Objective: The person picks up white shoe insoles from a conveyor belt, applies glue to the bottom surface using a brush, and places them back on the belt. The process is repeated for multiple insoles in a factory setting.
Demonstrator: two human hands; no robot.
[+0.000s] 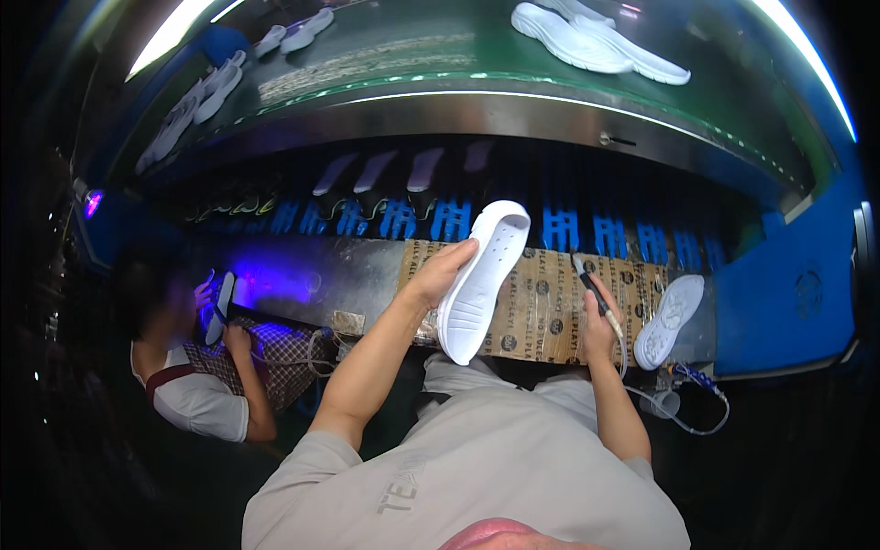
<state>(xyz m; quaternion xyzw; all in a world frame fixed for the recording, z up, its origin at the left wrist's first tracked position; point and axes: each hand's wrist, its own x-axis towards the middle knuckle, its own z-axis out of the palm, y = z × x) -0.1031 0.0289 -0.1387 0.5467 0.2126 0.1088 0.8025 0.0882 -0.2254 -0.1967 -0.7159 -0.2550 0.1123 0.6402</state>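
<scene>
My left hand (pixel 444 273) is closed on the side of a white shoe sole (pixel 484 291), thumb over its raised rim. The sole is tilted upright, its hollow inner face toward me, with small holes near the top and ridges lower down. My right hand (pixel 599 323) grips a dark-handled, pen-shaped brush tool (pixel 589 280) with a pale tip pointing up. From its lower end a thin clear hose (pixel 625 356) runs down to the right. The tool is apart from the sole. Beside my right hand, another white sole (pixel 670 323) lies on the bench with its patterned face up.
Brown printed cardboard (pixel 539 312) covers part of the metal bench (pixel 357 266). Behind it runs a row of blue brackets (pixel 559 229) under a green conveyor belt (pixel 412 69) carrying several white soles (pixel 596 46). A co-worker (pixel 197 385) sits at the left under violet light, holding a sole.
</scene>
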